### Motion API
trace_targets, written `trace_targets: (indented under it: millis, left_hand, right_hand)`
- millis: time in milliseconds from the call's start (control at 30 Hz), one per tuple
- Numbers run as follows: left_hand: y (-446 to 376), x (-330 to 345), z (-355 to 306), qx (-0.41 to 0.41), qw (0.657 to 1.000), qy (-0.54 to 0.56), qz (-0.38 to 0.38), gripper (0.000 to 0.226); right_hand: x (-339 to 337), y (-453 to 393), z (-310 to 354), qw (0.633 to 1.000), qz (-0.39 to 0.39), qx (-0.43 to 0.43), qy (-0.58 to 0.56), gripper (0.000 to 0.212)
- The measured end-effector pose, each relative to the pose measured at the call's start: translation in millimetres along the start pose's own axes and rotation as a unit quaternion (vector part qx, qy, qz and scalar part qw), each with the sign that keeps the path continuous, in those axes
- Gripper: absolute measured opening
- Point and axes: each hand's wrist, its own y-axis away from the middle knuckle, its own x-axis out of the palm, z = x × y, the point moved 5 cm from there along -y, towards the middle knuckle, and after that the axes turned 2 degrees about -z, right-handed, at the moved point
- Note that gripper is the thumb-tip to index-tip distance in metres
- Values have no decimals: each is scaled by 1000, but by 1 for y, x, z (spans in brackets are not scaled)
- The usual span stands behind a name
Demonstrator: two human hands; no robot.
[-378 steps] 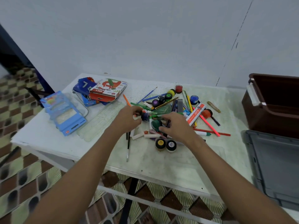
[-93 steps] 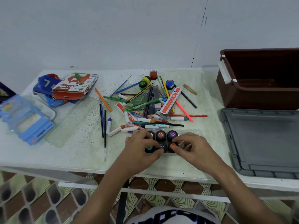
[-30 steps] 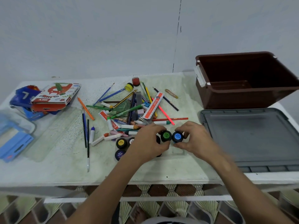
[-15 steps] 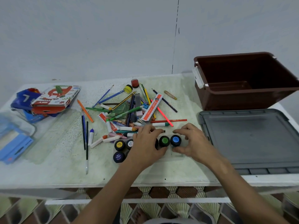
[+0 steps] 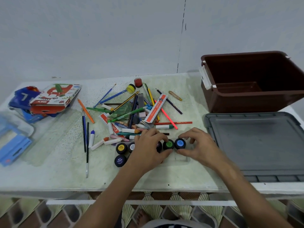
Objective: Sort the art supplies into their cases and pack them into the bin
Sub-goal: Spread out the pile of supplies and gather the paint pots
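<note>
Several small black poster-paint pots sit in a clear plastic tray (image 5: 181, 159) near the table's front edge. My right hand (image 5: 195, 146) pinches the blue-lidded pot (image 5: 180, 143) at the tray's right end. My left hand (image 5: 148, 148) rests over the tray's middle, thumb and fingers around the green-lidded pot (image 5: 168, 144), hiding other pots. A yellow-lidded pot (image 5: 121, 148) and a dark blue pot (image 5: 120, 160) show at the tray's left. Behind them lies a heap of pencils, brushes, markers and pastels (image 5: 134, 111).
An open brown bin (image 5: 250, 81) stands at the back right, its grey lid (image 5: 256, 142) flat in front of it. An oil pastels box (image 5: 54, 96) on blue cases lies at the back left, a blue case (image 5: 11, 143) at the left edge.
Over the last second both hands stayed on the green and blue pots and pressed them down into the tray. Earlier, the pots were gathered from the heap into the tray.
</note>
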Motion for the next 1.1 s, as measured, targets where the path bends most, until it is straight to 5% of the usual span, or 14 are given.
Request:
trace_targets:
  millis: [200, 433, 800, 967, 1100]
  left_hand:
    - [-6, -3, 2, 2, 999, 5, 38, 32]
    - [5, 3, -3, 91, 995, -24, -25, 14]
    - [5, 5, 4, 44, 997, 0, -63, 14]
    - [2, 0, 8, 38, 996, 73, -20, 23]
    - [-31, -42, 35, -19, 989, 108, -98, 12]
  right_hand:
    - [-2, -8, 2, 999, 38, -12, -1, 41]
    - [-1, -4, 1, 1000, -3, -29, -1, 44]
    - [1, -1, 0, 999, -7, -24, -20, 45]
    - [-5, -3, 4, 999, 39, -23, -27, 53]
    - [-27, -40, 26, 997, -2, -63, -55, 45]
